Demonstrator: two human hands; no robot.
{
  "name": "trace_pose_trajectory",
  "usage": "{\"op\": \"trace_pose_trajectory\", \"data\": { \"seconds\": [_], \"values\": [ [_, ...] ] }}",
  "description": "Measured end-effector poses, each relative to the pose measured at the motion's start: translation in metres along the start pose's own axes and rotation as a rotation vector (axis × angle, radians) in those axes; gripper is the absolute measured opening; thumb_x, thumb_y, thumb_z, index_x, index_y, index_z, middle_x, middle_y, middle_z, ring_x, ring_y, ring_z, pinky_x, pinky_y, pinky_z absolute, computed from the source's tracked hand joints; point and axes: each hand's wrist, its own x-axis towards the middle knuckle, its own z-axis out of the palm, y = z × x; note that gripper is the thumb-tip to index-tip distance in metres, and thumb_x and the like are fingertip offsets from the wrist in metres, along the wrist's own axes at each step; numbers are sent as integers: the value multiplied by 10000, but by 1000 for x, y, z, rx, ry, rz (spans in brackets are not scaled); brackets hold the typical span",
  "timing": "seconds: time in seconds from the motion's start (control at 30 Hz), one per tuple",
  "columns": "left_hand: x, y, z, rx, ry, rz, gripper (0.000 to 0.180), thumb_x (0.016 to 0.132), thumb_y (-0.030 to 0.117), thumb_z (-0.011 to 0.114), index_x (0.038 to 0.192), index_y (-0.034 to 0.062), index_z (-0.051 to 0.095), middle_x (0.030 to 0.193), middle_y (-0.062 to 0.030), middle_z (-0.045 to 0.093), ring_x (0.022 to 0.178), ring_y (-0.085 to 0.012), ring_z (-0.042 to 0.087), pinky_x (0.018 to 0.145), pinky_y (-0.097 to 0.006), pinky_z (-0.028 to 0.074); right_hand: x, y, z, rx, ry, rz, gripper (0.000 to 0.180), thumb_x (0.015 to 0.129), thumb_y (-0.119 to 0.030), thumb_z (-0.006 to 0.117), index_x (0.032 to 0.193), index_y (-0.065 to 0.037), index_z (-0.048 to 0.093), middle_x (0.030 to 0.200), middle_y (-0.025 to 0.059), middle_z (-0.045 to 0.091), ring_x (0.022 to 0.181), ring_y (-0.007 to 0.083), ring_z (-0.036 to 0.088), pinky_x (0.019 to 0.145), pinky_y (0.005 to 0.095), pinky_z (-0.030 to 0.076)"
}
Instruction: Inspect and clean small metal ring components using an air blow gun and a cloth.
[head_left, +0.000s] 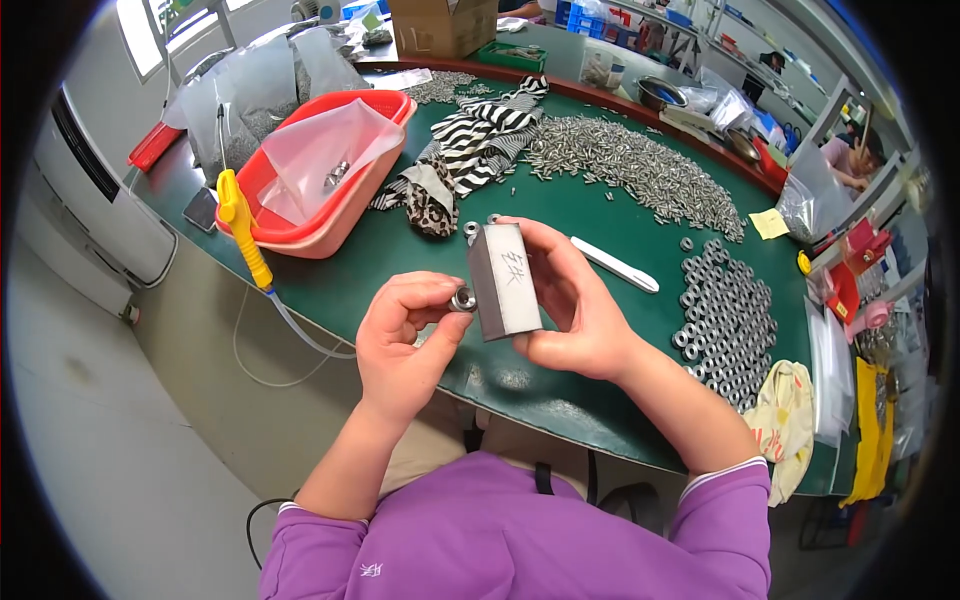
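Holding: a grey rectangular block [503, 280] with a white face, upright and slightly tilted, above the near edge of the tabletop [440, 250].
Right hand: the right hand [575, 305] wraps the block from the right, its fingers [545, 235] closed over the top and far side, thumb at the lower corner.
Left hand: the left hand [405, 340] pinches a small metal nut [463, 299] between thumb and curled fingers, the nut touching the block's left side.
Block top: two more small nuts [472, 228] show just at the block's upper edge.
Right of the hands: a white flat tool [614, 264] lies on the green tabletop, and beyond it a spread of metal nuts [728, 310].
Far side: a long heap of small metal screws [630, 160] and a striped cloth [480, 135].
Left side: a red basket [385, 105] holding a clear plastic bag [325, 160], with a yellow-handled tool [243, 228] beside it.
Right edge: a cream glove [785, 415] hangs over the tabletop rim.
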Motion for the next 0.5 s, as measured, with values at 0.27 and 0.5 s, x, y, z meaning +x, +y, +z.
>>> {"op": "trace_pose_trajectory", "data": {
  "seconds": [0.27,0.5],
  "values": [
    [4,4,3,230,-14,96,263,717,-113,635,952,-15,570,977,-128,569,854,-160,596,717,-247,524,0,2,-3,-37,18,-6,798,636,1,622,1349,-29,263,1320,118,386,1247,225,384,1066,386,290],
    [8,4,-1,304,-11,115,248,702,-105,640,919,-10,569,929,-121,591,809,-163,597,676,-254,516,0,-1,1,-14,6,31,790,627,-8,649,1332,-18,293,1286,124,419,1219,222,416,1050,379,314]
  ]
}}
